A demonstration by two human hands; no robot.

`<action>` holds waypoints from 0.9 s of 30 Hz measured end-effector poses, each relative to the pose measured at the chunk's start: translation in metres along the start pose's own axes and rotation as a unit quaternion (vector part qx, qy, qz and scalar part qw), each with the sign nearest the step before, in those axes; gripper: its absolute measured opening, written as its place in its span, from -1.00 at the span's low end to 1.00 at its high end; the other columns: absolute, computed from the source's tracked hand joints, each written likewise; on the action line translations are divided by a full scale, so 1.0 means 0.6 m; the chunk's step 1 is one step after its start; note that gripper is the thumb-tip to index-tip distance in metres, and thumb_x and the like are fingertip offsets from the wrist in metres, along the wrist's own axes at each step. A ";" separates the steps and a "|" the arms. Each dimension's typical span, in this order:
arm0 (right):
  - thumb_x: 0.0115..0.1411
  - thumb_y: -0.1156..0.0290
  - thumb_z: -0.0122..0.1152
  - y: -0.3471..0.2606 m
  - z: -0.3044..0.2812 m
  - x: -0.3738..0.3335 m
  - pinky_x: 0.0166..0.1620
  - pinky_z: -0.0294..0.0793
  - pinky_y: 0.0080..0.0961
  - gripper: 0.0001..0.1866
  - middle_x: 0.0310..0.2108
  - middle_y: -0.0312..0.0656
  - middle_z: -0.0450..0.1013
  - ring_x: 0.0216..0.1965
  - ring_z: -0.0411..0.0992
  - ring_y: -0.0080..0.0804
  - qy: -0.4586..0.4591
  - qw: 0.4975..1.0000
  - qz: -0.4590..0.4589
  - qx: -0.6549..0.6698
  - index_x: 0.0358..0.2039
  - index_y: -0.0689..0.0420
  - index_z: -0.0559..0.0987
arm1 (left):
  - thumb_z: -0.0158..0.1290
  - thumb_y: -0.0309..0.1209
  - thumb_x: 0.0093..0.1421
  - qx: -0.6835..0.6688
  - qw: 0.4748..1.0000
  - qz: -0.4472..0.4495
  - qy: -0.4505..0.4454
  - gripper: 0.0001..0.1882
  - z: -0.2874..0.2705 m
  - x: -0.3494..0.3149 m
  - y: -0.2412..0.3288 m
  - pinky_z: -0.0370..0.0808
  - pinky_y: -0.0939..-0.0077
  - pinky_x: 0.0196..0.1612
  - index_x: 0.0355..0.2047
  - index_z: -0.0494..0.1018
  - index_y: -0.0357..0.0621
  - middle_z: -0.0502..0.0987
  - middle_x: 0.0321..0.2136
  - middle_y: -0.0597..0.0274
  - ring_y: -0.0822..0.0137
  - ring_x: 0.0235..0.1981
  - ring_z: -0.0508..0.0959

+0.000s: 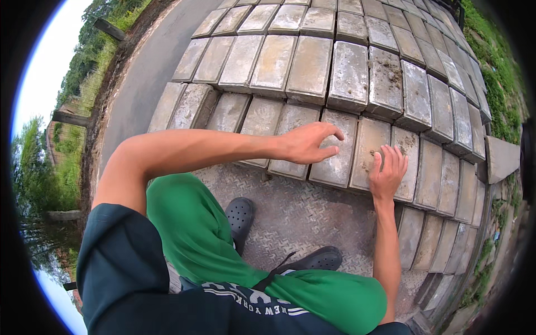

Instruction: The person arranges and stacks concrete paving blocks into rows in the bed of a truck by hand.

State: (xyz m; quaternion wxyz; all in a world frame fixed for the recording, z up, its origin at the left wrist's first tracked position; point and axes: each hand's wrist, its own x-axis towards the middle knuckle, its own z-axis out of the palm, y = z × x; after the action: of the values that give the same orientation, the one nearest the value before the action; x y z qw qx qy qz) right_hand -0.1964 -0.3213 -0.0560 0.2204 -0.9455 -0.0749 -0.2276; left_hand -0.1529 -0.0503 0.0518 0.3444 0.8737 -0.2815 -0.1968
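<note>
My left hand reaches across from the left, thumb and fingers apart and curved, holding nothing. It is over a grey concrete block in the lower front row; whether it touches the block I cannot tell. My right hand lies over the block with dirt crumbs further right in that row. Its fingers are stretched out and its thumb stands a little apart, with nothing gripped. Between the two hands is a brownish block, also sprinkled with soil.
Behind rises a higher tier of blocks, several rows deep. Lower blocks continue at the right. My dark clogs stand on a patterned metal floor. A paved road runs along the left, grass along the right.
</note>
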 end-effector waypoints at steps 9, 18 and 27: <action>0.31 0.24 0.09 -0.002 0.002 0.015 0.34 0.05 -0.01 -0.68 0.02 -0.11 0.47 0.20 0.31 -0.10 -0.078 0.993 -0.042 -0.075 -0.04 0.18 0.54 | 0.12 -0.12 0.27 0.122 0.884 -0.217 0.396 -0.49 -0.264 -0.356 -0.199 0.25 0.25 0.27 0.08 0.44 -0.22 0.48 0.10 -0.03 0.07 0.19 0.41; 0.29 0.16 0.14 -0.055 -0.026 0.064 0.23 0.20 0.01 -0.67 -0.24 -0.08 0.51 -0.07 0.44 -0.12 -0.212 0.951 -0.087 -0.208 -0.30 0.21 0.60 | 0.18 0.14 0.12 0.268 0.756 -0.342 0.490 -0.05 -0.100 -0.412 -0.287 -0.10 -0.03 0.41 0.29 0.17 -0.33 0.15 0.33 -0.10 -0.06 0.40 0.04; 0.24 0.02 0.14 -0.336 0.123 0.123 0.26 0.10 0.16 -0.58 -0.18 -0.12 0.52 0.03 0.39 -0.16 -0.214 0.956 -0.165 -0.114 -0.25 0.17 0.62 | 0.25 -0.04 0.07 0.301 0.762 -0.351 0.453 -0.08 -0.101 -0.410 -0.265 0.08 -0.09 0.32 0.35 0.13 -0.14 0.21 0.28 -0.02 -0.06 0.30 0.18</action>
State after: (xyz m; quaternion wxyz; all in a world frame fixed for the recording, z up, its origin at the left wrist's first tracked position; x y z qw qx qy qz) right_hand -0.1504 -0.1050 -0.0034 0.0490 -0.9654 -0.2490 -0.0602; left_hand -0.2515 0.2300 0.0168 0.0577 0.9577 0.1883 0.2096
